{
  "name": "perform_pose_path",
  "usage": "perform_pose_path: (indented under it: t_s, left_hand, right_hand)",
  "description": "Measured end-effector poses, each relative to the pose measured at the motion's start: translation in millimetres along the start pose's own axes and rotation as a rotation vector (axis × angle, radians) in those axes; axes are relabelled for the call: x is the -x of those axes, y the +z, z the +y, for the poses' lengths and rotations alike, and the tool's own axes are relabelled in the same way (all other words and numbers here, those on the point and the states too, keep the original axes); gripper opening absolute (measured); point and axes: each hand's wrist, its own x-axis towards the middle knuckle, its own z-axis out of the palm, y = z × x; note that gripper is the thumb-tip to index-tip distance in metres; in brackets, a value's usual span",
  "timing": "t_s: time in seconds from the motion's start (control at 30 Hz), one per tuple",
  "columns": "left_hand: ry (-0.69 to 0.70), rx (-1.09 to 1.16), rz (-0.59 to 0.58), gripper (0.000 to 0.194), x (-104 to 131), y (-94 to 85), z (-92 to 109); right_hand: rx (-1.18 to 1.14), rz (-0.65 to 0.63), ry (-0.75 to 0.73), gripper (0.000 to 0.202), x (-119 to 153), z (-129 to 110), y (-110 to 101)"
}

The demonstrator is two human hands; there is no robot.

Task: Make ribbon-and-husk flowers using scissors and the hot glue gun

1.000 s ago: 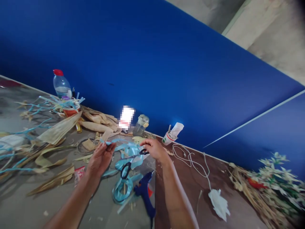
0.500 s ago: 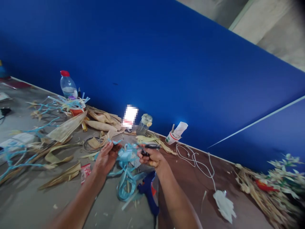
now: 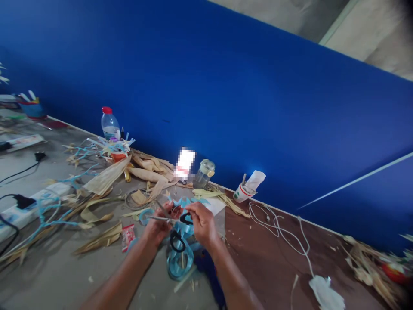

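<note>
My right hand (image 3: 202, 221) is closed at the scissors (image 3: 177, 241), whose black handle loops are spread. The scissors' blades stand apart and point left, across my left hand (image 3: 159, 226). That hand is closed, its fingertips meeting a light blue ribbon (image 3: 184, 201) between the two hands. Exactly what the fingertips pinch is partly hidden. Below them, a looped coil of blue ribbon (image 3: 176, 267) lies on the table. Under my right forearm is a dark blue glue gun (image 3: 209, 271), partly covered. A red and white packet (image 3: 128, 237) lies left of my left wrist.
Dried corn husks (image 3: 150, 165) and blue-wrapped twigs (image 3: 77, 178) spread across the left. Along the blue wall stand a red-capped bottle (image 3: 110, 125), a bright screen (image 3: 185, 163), a lidded clear cup (image 3: 204, 173) and a white cup (image 3: 242, 192). A white cable (image 3: 277, 230) winds right.
My hands have come closer together, and the scissors have swung so their spread blades point left over my left hand. The view has shifted left, and the glue gun is more covered.
</note>
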Motion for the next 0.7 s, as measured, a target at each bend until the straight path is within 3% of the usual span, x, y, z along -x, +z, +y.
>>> perform_pose_path:
  t_s: [0.07, 0.13, 0.47, 0.57, 0.7]
  left_hand:
    - [-0.039, 0.002, 0.002, 0.021, 3, 1.3, 2]
    - [-0.074, 0.016, -0.005, 0.021, 4, 2.2, 5]
    - [-0.09, 0.22, 0.02, 0.018, -5, -4.0, 10]
    - [-0.12, 0.313, 0.073, 0.023, -5, -4.4, 13]
    - [-0.206, 0.372, -0.012, 0.031, -1, -0.1, 17]
  right_hand:
    - [0.106, -0.051, -0.135, 0.024, -1, 3, 10]
    - [0.2, -0.076, -0.161, 0.026, 0, 7, 20]
    - [0.556, 0.014, 0.022, 0.027, 10, 1, 51]
    - [0.648, -0.033, 0.137, 0.024, 12, -3, 52]
    - [0.698, 0.001, 0.151, 0.025, 15, -18, 45]
